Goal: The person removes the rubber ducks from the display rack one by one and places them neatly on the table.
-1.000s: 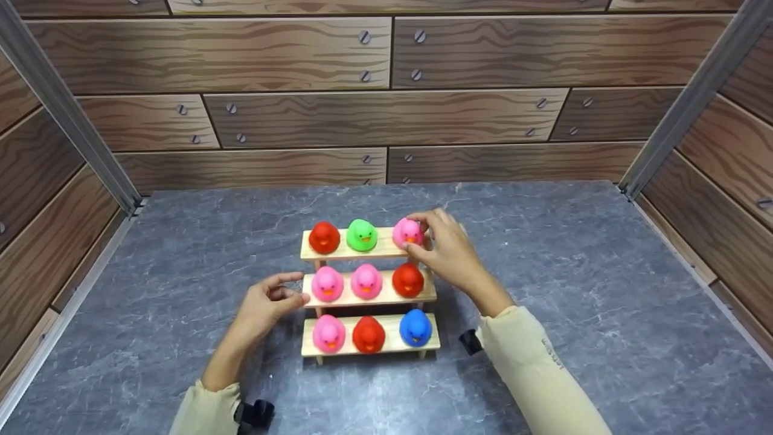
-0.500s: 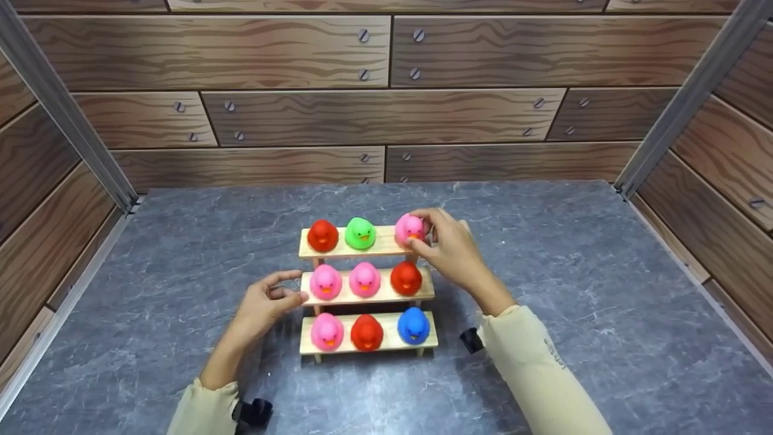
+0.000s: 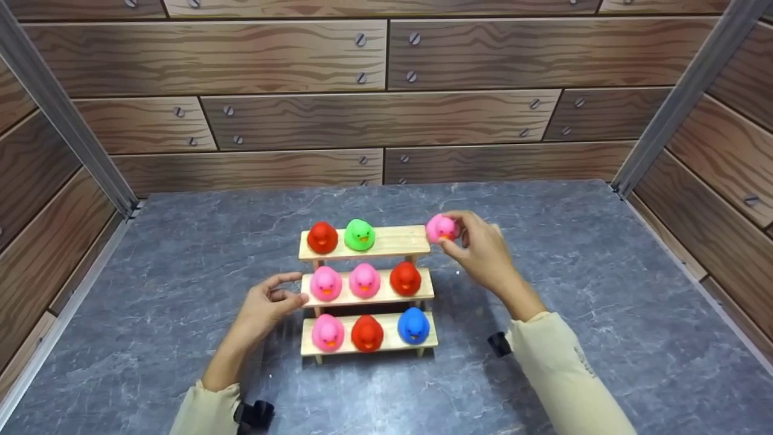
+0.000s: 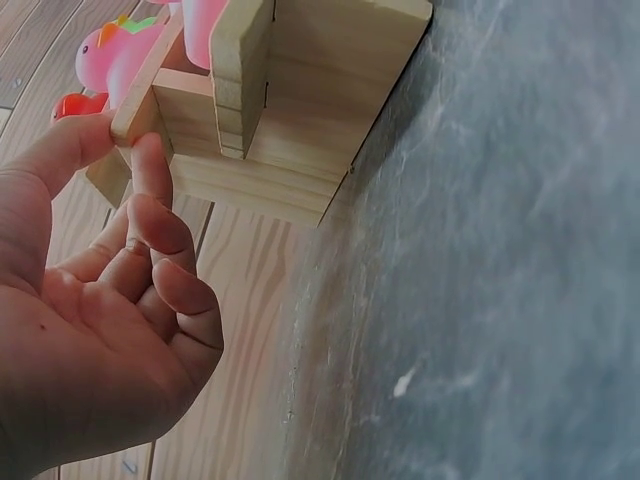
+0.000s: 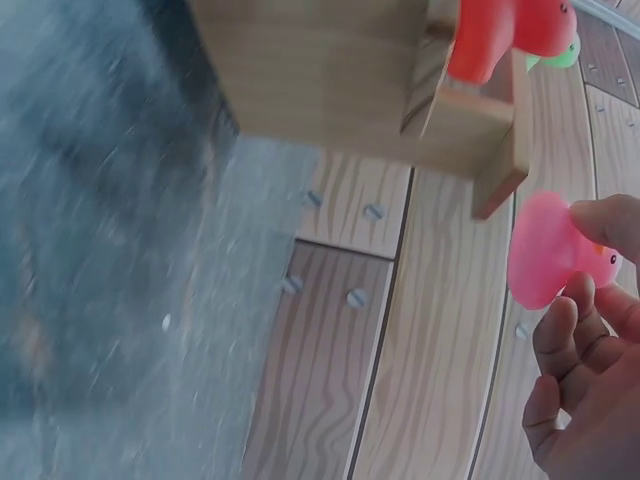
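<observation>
My right hand (image 3: 483, 248) pinches a pink rubber duck (image 3: 441, 229) between thumb and fingers, just off the right end of the top step. In the right wrist view, that pink duck (image 5: 545, 250) hangs clear of the wood. My left hand (image 3: 264, 308) holds the left end of the middle step of a three-tier wooden display stand (image 3: 398, 240). Thumb and index finger meet at that board's end in the left wrist view. A red duck (image 3: 322, 237) and a green duck (image 3: 360, 235) stand on the top step.
The middle step bears two pink ducks (image 3: 326, 283) and a red duck (image 3: 405, 278). On the bottom step sit a pink duck (image 3: 328, 333), a red duck (image 3: 367, 333) and a blue duck (image 3: 413, 326). Wood-patterned walls (image 3: 290, 57) enclose the grey marbled table (image 3: 199, 254).
My right hand has lifted the pink duck from the right end of the top step and moved it rightward past the edge. My left hand stays on the middle step.
</observation>
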### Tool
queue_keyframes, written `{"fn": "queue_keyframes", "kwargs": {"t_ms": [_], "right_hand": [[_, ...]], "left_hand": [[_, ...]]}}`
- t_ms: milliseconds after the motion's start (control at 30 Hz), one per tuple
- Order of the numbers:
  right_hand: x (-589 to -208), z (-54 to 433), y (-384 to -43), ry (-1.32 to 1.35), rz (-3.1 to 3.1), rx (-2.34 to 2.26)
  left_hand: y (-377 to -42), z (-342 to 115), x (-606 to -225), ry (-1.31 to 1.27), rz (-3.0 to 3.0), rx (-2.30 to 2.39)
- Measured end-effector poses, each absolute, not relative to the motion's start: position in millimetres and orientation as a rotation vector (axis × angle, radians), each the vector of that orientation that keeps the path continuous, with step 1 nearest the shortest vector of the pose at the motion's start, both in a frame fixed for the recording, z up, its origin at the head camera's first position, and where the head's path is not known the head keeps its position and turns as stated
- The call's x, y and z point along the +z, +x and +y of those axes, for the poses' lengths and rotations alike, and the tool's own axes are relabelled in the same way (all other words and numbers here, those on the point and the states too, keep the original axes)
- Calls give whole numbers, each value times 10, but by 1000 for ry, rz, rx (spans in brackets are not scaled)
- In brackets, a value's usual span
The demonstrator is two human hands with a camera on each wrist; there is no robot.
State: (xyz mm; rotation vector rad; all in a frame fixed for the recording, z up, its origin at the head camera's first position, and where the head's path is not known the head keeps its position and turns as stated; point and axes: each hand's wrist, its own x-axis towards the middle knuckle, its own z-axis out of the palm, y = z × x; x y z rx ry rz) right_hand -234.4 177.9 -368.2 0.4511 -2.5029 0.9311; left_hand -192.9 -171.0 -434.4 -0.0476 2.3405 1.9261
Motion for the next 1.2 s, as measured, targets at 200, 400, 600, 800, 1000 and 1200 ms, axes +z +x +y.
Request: {"fn": "queue_keyframes", "kwargs": {"t_ms": [200,400,600,800,1000,1200], "right_hand": [[-3739,1942,-2323,404,-2496,870],[-3796,2014,-2334,360,-2518,861],[-3871,2065,-2328,337,-2553,835],[-3965,2144,-2327,313,-2579,807],[-4042,2206,-2329,305,-2598,812],[-4098,2239,-2338,281,-2644,857]], "left_hand": [[-1929,-1705,-4342,-46,2333,1927],[-1925,-1712,-4337,-49,2331,1932],[-1920,-1709,-4339,-37,2330,1934],[-1934,-1701,-4349,-26,2353,1920],[-1943,-1705,-4352,-28,2354,1922],[-1936,-1713,-4356,-26,2343,1928]]}}
